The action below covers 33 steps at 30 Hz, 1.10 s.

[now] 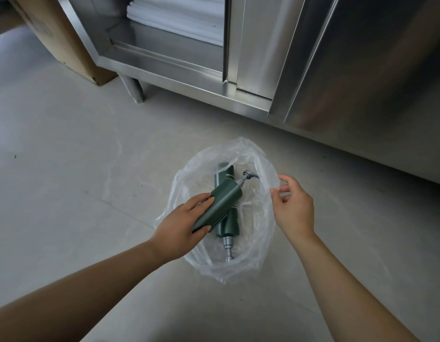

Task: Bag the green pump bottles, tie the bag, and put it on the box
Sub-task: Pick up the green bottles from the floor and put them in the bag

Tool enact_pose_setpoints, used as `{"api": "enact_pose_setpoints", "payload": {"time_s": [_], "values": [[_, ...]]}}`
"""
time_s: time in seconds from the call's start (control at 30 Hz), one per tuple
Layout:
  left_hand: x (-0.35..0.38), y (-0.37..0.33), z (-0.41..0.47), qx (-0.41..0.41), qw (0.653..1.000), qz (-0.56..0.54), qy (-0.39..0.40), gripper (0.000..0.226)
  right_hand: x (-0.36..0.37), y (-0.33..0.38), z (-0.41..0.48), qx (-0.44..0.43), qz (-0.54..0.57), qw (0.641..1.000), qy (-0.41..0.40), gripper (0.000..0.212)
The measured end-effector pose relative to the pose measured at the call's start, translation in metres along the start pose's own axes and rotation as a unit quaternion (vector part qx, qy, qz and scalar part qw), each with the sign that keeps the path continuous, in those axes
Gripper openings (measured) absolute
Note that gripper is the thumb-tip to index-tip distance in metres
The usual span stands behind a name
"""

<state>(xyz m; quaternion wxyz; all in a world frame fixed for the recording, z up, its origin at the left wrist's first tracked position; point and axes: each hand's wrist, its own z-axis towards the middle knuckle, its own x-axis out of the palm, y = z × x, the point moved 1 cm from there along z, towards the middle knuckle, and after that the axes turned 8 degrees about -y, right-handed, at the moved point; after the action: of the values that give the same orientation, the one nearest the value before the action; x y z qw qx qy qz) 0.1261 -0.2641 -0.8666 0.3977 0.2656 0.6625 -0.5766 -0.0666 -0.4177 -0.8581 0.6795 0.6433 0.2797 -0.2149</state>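
A clear plastic bag sits open on the floor in the lower middle of the head view. Inside it lies a green pump bottle with its silver pump pointing toward me. My left hand grips the base of a second green pump bottle, held slanted over the bag's mouth and across the first one, its silver pump up and to the right. My right hand pinches the bag's right rim between thumb and fingers.
A stainless steel cabinet stands behind the bag with one door slid aside and folded white cloth on its shelf. A cardboard box leans at the upper left beside the cabinet leg. The floor is pale tile.
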Motion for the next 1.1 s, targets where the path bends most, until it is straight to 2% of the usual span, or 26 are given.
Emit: {"api": "enact_pose_setpoints", "payload": {"time_s": [0.13,0.37,0.47,0.63,0.83,0.93,1.1], "values": [[0.012,-0.014,0.027,0.005,1.000,-0.004,0.004,0.061,-0.010,-0.004,0.003,0.013,0.007,1.000,-0.011,0.034],[0.043,-0.054,0.060,-0.056,0.998,-0.034,-0.018,0.062,-0.022,-0.014,0.009,0.029,0.011,0.999,-0.016,0.035],[0.039,-0.057,0.057,-0.021,1.000,-0.009,-0.009,0.063,-0.020,-0.020,0.007,0.039,0.014,0.999,-0.002,0.036],[0.021,-0.037,0.043,0.008,0.998,0.042,-0.041,0.060,-0.011,-0.028,0.000,0.025,0.003,1.000,0.017,0.039],[0.000,0.001,0.032,-0.027,0.987,0.157,-0.034,0.069,-0.007,-0.021,-0.003,-0.040,-0.045,0.995,0.076,0.054],[-0.015,0.016,0.029,-0.038,0.983,0.175,-0.028,0.071,-0.003,-0.014,-0.003,-0.055,-0.055,0.990,0.114,0.058],[-0.082,0.006,0.021,-0.050,0.977,0.206,-0.006,0.072,-0.020,0.040,-0.005,-0.079,-0.094,0.978,0.170,0.065]]}}
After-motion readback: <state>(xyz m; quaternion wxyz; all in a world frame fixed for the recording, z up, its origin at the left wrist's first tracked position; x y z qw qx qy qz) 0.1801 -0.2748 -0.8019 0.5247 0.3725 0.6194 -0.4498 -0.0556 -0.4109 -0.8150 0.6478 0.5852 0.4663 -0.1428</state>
